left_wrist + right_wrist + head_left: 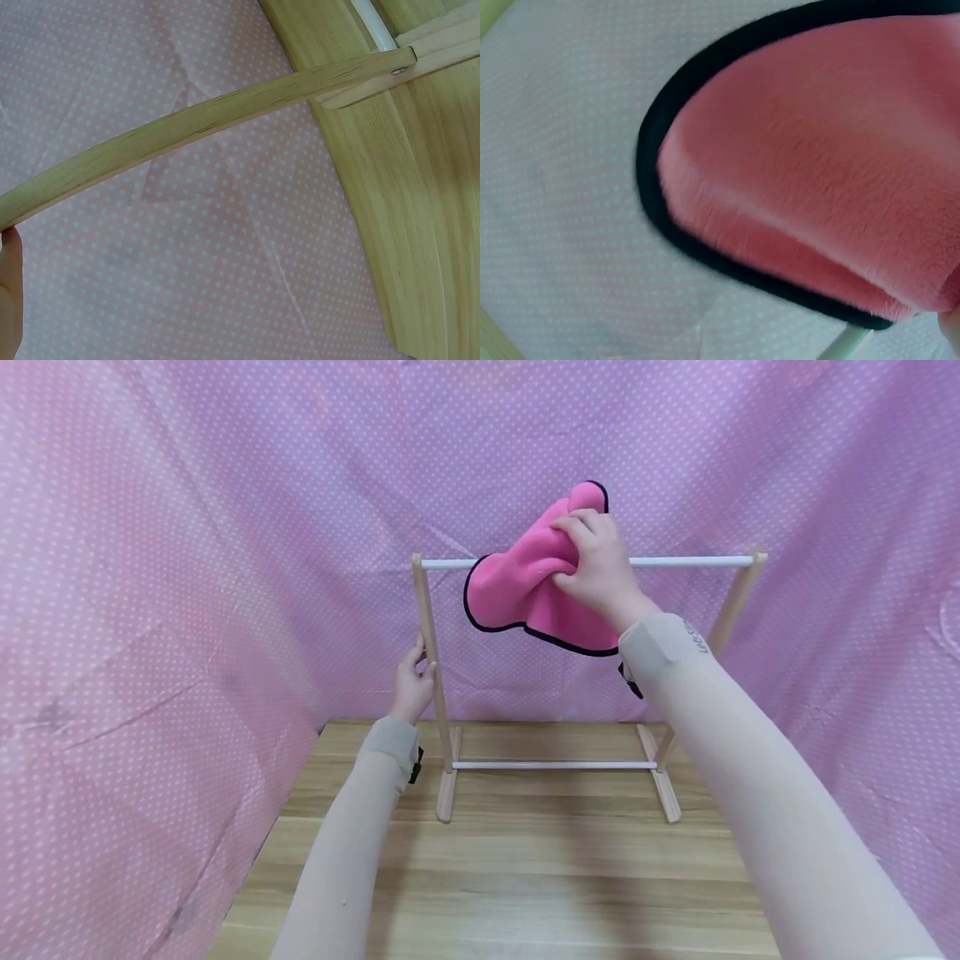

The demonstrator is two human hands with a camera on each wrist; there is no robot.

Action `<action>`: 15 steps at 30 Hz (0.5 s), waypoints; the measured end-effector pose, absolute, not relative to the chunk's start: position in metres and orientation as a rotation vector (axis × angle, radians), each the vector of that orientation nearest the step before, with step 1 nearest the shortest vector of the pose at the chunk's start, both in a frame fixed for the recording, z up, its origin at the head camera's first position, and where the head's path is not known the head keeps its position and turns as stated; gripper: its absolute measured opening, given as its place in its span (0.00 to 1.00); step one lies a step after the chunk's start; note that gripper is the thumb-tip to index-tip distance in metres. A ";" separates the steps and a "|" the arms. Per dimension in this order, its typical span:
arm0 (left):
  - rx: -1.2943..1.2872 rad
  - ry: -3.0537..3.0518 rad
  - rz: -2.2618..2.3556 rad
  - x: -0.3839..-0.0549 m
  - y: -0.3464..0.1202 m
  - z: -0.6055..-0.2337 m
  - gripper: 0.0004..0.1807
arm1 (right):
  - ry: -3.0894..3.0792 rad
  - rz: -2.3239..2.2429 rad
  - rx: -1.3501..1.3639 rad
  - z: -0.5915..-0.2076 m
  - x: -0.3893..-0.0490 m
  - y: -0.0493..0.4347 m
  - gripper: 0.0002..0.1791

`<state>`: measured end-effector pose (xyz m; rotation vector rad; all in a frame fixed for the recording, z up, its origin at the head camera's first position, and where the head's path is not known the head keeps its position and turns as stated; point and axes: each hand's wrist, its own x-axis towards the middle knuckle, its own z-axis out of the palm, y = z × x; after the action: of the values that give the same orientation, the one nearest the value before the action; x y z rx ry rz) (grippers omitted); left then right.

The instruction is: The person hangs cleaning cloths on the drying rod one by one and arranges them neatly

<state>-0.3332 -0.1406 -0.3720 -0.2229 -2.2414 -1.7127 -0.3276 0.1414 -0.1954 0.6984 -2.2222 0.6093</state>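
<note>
My right hand (pixel 600 560) grips a bunched pink cloth (pixel 502 589) with dark edging, thumb and fingers pinching a fold of it. The cloth overlaps the white top rail (pixel 693 562) of a wooden rack in the head view, its lower edge hanging below the rail. Up close in the right wrist view, the pink fabric (pixel 802 142) looks soft and fuzzy, with a rounded corner. Lower down on the left, my left hand (pixel 412 683) holds the rack's left post (pixel 435 668) between thumb and fingers. Only one digit touching the post (pixel 187 124) shows in the left wrist view.
The rack's feet (pixel 445 797) stand on a wood-grain table (pixel 555 860), joined by a white lower rail (pixel 555 765). Pink dotted fabric (pixel 300 527) hangs behind the table and along both sides. The right post (pixel 738 597) rises partly behind my right forearm.
</note>
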 end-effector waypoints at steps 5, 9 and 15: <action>-0.216 -2.241 -1.715 -0.332 -0.143 -0.372 0.34 | -2.364 0.513 0.664 -0.200 -0.332 0.142 0.31; -0.209 -2.239 -1.707 -0.331 -0.145 -0.374 0.34 | -2.472 0.407 0.629 -0.203 -0.333 0.142 0.33; -0.205 -2.238 -1.692 -0.331 -0.148 -0.374 0.34 | -2.593 0.278 0.581 -0.204 -0.332 0.141 0.34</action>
<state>-0.3305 -0.1479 -0.3739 -0.2050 -2.2378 -1.6918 -0.3323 0.1409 -0.2038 0.5808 -2.5927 0.2785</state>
